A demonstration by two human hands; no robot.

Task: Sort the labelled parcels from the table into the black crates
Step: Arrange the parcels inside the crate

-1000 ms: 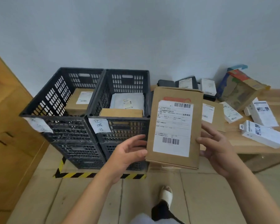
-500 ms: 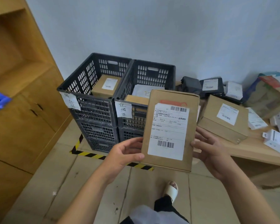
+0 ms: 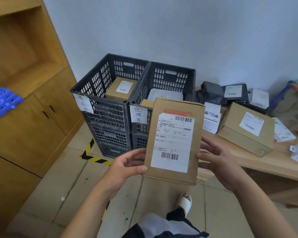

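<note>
Brown parcel point(image 3: 174, 141) held upright in front of the crates, white barcode label point(image 3: 173, 142) facing camera. Left hand point(image 3: 127, 166) grips its lower left edge, thumb on the front, fingers curled behind. Right hand point(image 3: 217, 158) grips the right edge, fingers wrapped round the back. Two stacks of black crates point(image 3: 110, 115) stand side by side on the tiled floor point(image 3: 62, 186) against a pale wall point(image 3: 162, 31), each with a handwritten paper tag; parcels inside both top crates. Yellow-black tape point(image 3: 93, 157) marks the floor. Wooden worktop point(image 3: 265, 162) at right carries a larger labelled carton point(image 3: 248, 129), dark bags, white boxes. Wooden cabinet point(image 3: 24, 100) at left.
</note>
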